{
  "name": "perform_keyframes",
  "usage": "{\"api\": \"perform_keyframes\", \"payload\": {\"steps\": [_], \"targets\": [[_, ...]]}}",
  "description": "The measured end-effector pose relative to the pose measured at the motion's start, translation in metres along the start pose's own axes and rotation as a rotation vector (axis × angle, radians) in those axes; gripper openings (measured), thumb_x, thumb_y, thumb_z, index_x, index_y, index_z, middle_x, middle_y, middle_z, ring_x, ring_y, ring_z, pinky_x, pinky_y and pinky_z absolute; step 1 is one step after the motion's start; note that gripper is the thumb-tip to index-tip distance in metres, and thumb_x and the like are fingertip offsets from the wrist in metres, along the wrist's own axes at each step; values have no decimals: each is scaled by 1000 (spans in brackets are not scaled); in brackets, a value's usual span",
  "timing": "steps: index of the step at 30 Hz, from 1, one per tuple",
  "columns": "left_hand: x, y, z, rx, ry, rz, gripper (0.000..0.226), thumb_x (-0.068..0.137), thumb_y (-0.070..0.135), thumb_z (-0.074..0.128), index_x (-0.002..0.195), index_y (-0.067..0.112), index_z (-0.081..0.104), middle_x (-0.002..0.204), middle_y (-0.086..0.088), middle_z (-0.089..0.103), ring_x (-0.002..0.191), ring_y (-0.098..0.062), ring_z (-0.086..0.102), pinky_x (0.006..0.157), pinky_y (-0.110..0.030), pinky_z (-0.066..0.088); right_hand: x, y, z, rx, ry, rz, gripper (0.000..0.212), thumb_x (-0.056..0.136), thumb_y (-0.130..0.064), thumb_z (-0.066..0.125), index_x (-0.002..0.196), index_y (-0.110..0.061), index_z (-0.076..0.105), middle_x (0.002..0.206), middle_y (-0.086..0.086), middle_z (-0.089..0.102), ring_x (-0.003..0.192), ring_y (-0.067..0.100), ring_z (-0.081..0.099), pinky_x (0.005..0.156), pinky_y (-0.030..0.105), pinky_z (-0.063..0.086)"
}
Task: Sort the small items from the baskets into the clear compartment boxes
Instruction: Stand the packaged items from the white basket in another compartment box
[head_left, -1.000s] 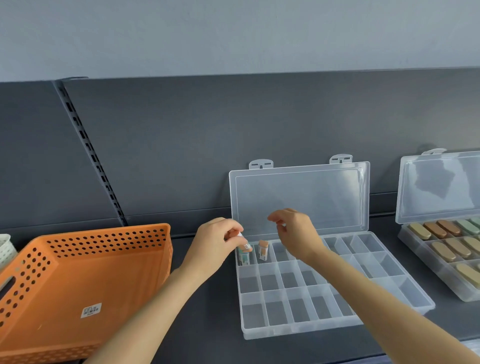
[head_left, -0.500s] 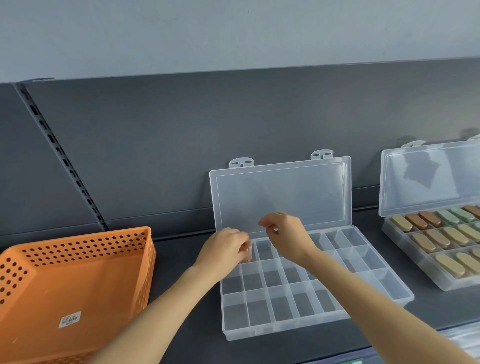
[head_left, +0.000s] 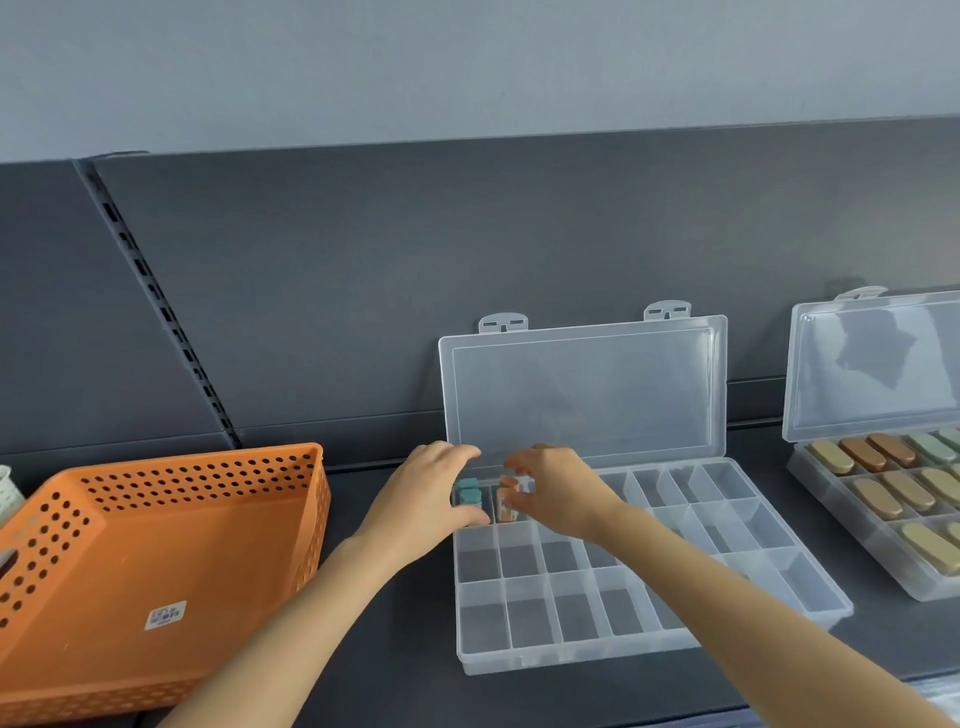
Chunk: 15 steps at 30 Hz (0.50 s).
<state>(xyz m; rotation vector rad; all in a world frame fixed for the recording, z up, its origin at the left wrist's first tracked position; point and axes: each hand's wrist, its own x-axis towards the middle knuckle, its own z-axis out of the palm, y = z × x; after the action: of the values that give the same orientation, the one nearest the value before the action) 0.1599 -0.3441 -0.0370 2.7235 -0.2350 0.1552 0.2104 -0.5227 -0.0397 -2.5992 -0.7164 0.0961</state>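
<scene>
The teal-capped items (head_left: 467, 491) stand in the far-left compartment of the clear compartment box (head_left: 571, 613), directly under the left hand's (head_left: 426, 499) grip; the orange-capped item (head_left: 508, 500) stands upright in the next compartment along, between the two grips; whether any finger touches either item cannot be told. The left hand's grip is released, fingers arched over the box's far-left corner, thumb on the near side of the teal-capped items; the right hand's (head_left: 558, 491) grip is loosely curled beside the orange-capped item, and whether it is pinching that item or letting it go cannot be told.

Outward from the grips: every compartment nearer the person than the grips, and those to the right of them, appears bare, so this box is judged barely begun; its lid (head_left: 582, 389) stands open behind the grips against the dark back panel (head_left: 311, 312). Well to the right of the grips, a second box (head_left: 883, 499) already carries rows of tan, brown and green oblong pieces; judged largely filled, though its right part runs out of view. Left of the grips, the orange basket (head_left: 156, 545) shows a bare floor save a label; judged emptied. A white basket (head_left: 8, 493) is only just visible at the far left; contents unseen. All rest on the dark shelf (head_left: 395, 675).

Remaining, as judged: settling these items and any stock from baskets not visible.
</scene>
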Motion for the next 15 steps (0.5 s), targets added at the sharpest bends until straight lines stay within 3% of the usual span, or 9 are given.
{"api": "perform_keyframes", "payload": {"steps": [6,11,15], "targets": [[-7,-4,-4,-37,18,-56,75,81,43,71,144,26,34,145,7,39,131,-12,37,103,-29,38,8,-3,7,-128,-18,-17,13,86,-18,61,96,-11,66,99,7,62,91,25,56,73,29,47],[-9,-5,-7,-42,17,-73,73,82,40,70,144,26,34,146,7,38,133,-12,37,105,-30,38,13,-3,5,-132,-23,-64,13,86,-12,61,97,-10,68,100,7,64,89,25,58,80,33,52],[-9,-6,-7,-40,3,-82,74,82,41,71,144,26,34,147,7,38,132,-12,37,104,-30,38,13,-4,7,-116,-32,-74,18,89,-15,62,105,-13,67,106,4,63,92,22,58,83,28,52]]}}
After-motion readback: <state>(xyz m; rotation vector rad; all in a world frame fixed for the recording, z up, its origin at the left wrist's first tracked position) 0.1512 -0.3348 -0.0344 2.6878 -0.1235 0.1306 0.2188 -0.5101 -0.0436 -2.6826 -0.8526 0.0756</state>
